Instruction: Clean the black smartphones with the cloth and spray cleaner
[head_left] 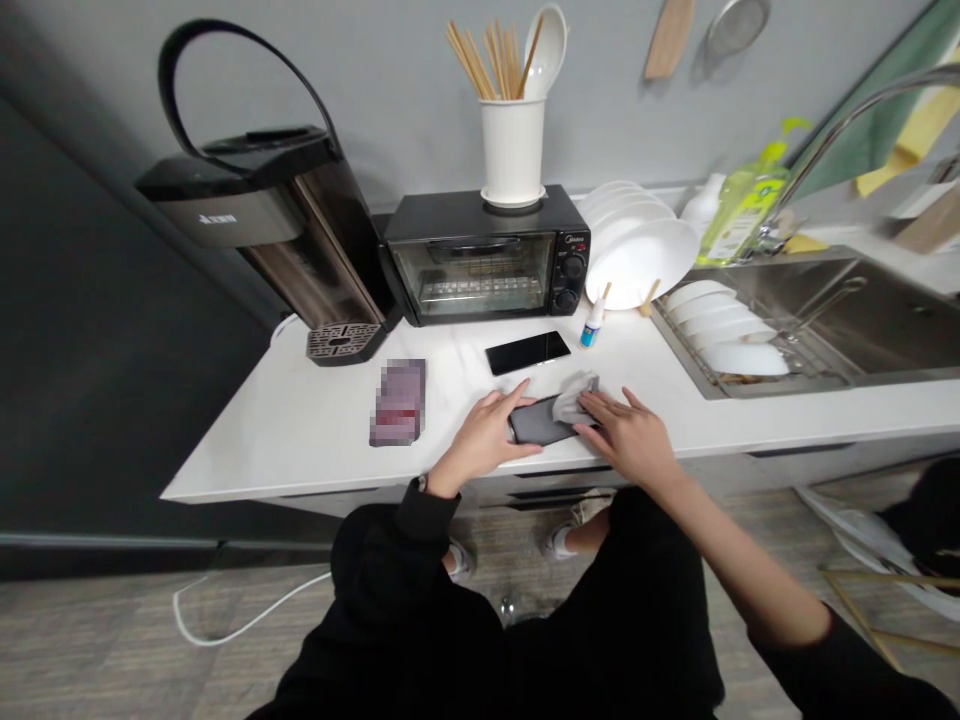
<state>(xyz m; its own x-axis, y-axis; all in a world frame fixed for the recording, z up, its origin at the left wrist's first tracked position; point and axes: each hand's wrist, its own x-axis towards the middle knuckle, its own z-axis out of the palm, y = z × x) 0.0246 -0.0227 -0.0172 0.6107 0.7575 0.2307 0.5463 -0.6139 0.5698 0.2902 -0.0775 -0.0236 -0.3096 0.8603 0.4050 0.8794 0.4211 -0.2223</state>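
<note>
A dark grey phone case [541, 422] lies on the white counter near its front edge; whether a phone is inside I cannot tell. My left hand [487, 432] grips its left end, fingers on the far side and thumb on the near side. Under the fingers of my right hand [626, 430] a crumpled white tissue [574, 402] is pressed onto the right part of the case. Just behind lies a black smartphone [528, 353], screen up. A small spray bottle [592, 325] with a blue label stands to the right of that phone.
A pixelated purple item [400, 405] lies at left, before a water dispenser [300, 230]. Behind is a toaster oven [480, 265] carrying a white chopstick holder [513, 150]. White plates [637, 250] stand in a rack beside the sink [885, 330], which holds bowls [724, 325].
</note>
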